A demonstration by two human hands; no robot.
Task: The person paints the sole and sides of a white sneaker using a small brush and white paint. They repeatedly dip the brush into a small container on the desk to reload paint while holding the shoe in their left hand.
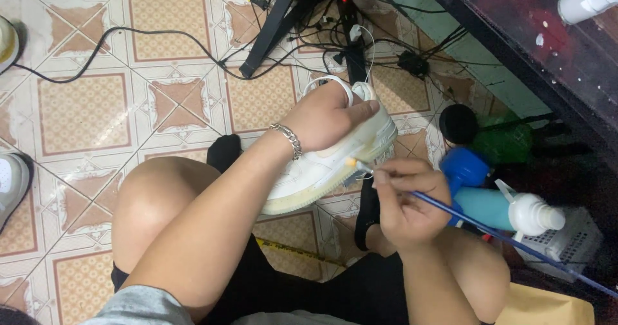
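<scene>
Right hand (405,206) pinches a blue-handled paintbrush (508,238), bristles touching the sole edge. Left hand (328,115) grips the white sneaker (322,170) from above.

Left of the grip: bare tiled floor (84,106) lies open, crossed only by one black cable (129,32); a hand could pass freely there.
Above the grip: a tangle of cords and a power strip (351,35) crowds the floor just beyond the shoe (335,157) held by the left hand (325,115).
Right of the grip: a blue bottle (496,206), a black round lid (458,124) and a white basket (566,244) stand close to the right hand (405,202) and its brush (515,241).
Far right: a dark table edge (515,48) walls that side.
Below the grip: both knees (154,196) close the way.
</scene>
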